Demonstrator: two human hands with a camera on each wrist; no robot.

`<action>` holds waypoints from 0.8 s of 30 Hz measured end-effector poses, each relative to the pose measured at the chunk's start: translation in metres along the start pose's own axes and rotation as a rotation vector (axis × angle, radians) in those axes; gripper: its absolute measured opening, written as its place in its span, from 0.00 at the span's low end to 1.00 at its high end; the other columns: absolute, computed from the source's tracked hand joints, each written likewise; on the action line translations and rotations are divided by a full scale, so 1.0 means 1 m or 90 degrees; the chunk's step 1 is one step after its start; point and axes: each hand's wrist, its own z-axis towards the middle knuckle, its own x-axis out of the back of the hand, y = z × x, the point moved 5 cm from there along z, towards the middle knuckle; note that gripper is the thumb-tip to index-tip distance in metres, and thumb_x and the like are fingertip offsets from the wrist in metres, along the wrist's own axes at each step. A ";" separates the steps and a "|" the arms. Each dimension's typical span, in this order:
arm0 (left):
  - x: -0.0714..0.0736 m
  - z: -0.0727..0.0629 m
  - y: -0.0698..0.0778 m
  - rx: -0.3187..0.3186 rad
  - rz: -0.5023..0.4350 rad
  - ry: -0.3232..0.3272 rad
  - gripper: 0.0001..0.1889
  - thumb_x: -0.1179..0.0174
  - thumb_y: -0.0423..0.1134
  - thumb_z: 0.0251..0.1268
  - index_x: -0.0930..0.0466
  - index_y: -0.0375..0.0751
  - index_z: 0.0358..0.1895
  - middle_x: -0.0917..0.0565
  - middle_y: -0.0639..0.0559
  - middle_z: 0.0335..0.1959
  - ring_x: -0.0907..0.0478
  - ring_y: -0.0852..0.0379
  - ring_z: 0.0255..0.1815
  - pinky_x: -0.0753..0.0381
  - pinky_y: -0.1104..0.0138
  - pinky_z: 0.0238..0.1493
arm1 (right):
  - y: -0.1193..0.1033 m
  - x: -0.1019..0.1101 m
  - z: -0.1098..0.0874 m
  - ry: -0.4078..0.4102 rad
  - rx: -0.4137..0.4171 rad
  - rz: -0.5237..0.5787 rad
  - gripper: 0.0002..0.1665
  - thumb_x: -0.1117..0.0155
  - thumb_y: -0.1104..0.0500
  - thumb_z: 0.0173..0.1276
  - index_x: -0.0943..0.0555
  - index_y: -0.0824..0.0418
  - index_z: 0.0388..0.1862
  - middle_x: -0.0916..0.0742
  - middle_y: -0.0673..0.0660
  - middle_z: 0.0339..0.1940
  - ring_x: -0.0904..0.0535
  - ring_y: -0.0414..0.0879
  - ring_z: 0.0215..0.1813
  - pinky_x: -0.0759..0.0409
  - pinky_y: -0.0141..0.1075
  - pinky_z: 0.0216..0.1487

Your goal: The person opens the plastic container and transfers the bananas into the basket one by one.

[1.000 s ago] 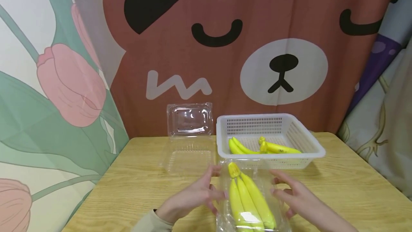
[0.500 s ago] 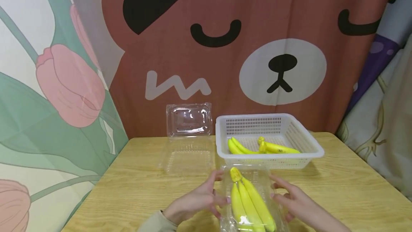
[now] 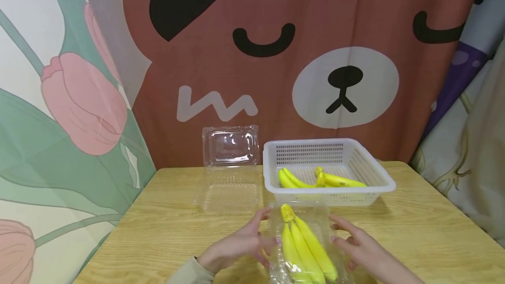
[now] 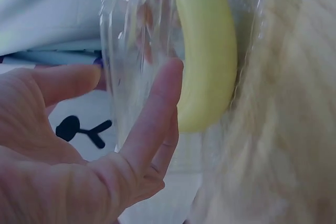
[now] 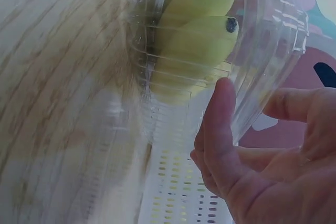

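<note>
A clear plastic clamshell box (image 3: 337, 240) with a bunch of yellow bananas (image 3: 305, 246) inside is low in the head view, its front end cut off by the frame. The bunch's stem points away from me. On the left side my left hand (image 3: 240, 242) holds the box between thumb and fingers; in the left wrist view its fingertips lie along the clear wall beside a banana (image 4: 210, 51). Opposite it, my right hand (image 3: 363, 244) grips the right side the same way. One banana's dark tip (image 5: 231, 24) shows through the plastic in the right wrist view.
Behind the box, a white perforated basket (image 3: 329, 190) holds more bananas (image 3: 341, 181). To its left, another clear clamshell (image 3: 230, 146) stands with its lid raised. All rest on a wooden table (image 3: 165, 214), with a bear-print curtain (image 3: 221, 69) hanging at the back.
Both hands have brought the box slightly down and toward me during the first half second. Since then box and hands have barely moved. The basket and the other clamshell stay in place.
</note>
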 end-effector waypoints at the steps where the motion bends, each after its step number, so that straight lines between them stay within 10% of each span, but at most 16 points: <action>1: 0.003 0.000 0.000 0.003 0.005 0.004 0.42 0.37 0.39 0.66 0.54 0.44 0.77 0.35 0.37 0.62 0.19 0.44 0.30 0.18 0.49 0.47 | -0.001 0.000 -0.001 0.007 -0.002 -0.018 0.39 0.41 0.54 0.74 0.43 0.72 0.74 0.29 0.77 0.61 0.24 0.50 0.28 0.21 0.40 0.24; 10: 0.025 0.002 -0.006 0.000 0.040 0.037 0.40 0.41 0.37 0.67 0.54 0.43 0.77 0.48 0.33 0.72 0.18 0.40 0.38 0.25 0.44 0.54 | -0.036 -0.003 -0.019 0.118 0.107 -0.372 0.41 0.42 0.37 0.71 0.32 0.60 0.73 0.31 0.62 0.71 0.26 0.57 0.59 0.21 0.52 0.50; 24: 0.026 0.006 -0.016 -0.086 0.191 0.014 0.46 0.34 0.35 0.58 0.50 0.45 0.78 0.64 0.42 0.80 0.32 0.40 0.66 0.20 0.59 0.55 | -0.038 -0.057 -0.034 0.096 0.320 -0.527 0.55 0.40 0.22 0.55 0.30 0.55 0.72 0.34 0.60 0.76 0.34 0.66 0.69 0.27 0.68 0.52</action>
